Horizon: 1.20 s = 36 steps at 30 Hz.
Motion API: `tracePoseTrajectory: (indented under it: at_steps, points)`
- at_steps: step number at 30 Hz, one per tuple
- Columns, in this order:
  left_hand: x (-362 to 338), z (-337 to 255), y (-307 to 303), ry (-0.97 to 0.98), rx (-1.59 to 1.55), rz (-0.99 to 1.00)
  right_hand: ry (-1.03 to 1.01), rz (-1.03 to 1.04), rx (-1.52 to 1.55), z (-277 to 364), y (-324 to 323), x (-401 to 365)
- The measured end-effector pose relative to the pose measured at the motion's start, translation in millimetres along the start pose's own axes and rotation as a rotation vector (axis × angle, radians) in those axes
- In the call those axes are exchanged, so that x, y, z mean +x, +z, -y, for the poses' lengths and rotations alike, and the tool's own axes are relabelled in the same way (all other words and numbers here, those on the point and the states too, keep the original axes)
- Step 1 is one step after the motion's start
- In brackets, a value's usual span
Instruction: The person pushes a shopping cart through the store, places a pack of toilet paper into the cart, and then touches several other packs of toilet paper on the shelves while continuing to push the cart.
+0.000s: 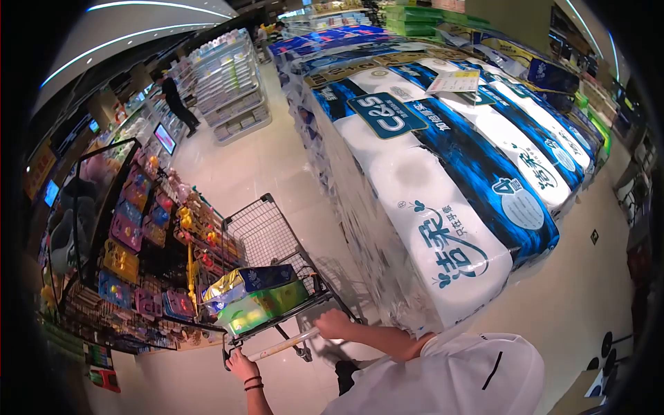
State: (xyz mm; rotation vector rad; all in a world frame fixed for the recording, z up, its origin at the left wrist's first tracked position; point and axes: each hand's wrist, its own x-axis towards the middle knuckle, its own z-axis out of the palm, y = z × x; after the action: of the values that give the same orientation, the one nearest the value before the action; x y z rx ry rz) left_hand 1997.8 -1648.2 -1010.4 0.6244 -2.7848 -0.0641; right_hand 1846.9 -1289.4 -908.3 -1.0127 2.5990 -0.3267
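My left hand [242, 365], with dark bands at the wrist, is closed around the left end of the shopping cart's handle [287, 344]. Farther right along the same bar, my right hand [334, 324] grips it too. Ahead of both hands is the wire shopping cart [266, 232]. In its basket lie a green-wrapped pack [266, 308] and a dark blue and gold pack [259, 279], one against the other. My right forearm passes close beside a tall stack of toilet paper packs [443, 180] in blue and white wrapping.
A rack of colourful hanging toys [138, 235] stands left of the cart. Beyond it a person in dark clothes [178, 104] stands near a lit screen [164, 138]. White shelves [228, 83] line the aisle ahead. A price sign [454, 81] lies on the stack.
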Motion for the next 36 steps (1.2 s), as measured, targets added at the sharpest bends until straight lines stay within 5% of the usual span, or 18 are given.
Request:
tracePoseTrajectory:
  at_steps: [5,9,17,25,29,36]
  points:
    - [34.4,-2.3,-19.3,0.021,-0.073,0.305,0.151,0.062,-0.035,-1.5,-20.9,21.5]
    - [71.2,2.6,-41.5,0.259,-0.081,0.379,0.204,-0.011,-0.085,-1.4,-27.1,38.0]
    - [159.4,27.8,-43.9,0.454,-0.249,1.054,0.247,-0.168,-0.081,19.8,-35.2,62.9]
    - [198.5,35.7,-59.5,0.541,-0.303,0.821,0.369,-0.053,-0.111,34.4,-38.9,97.0]
    - [210.6,39.6,-21.0,0.685,-0.252,0.588,0.382,-0.043,-0.145,28.8,-45.5,114.6]
    - [243.2,27.9,-13.8,0.584,-0.208,0.499,0.427,0.017,-0.190,24.5,-65.4,143.2]
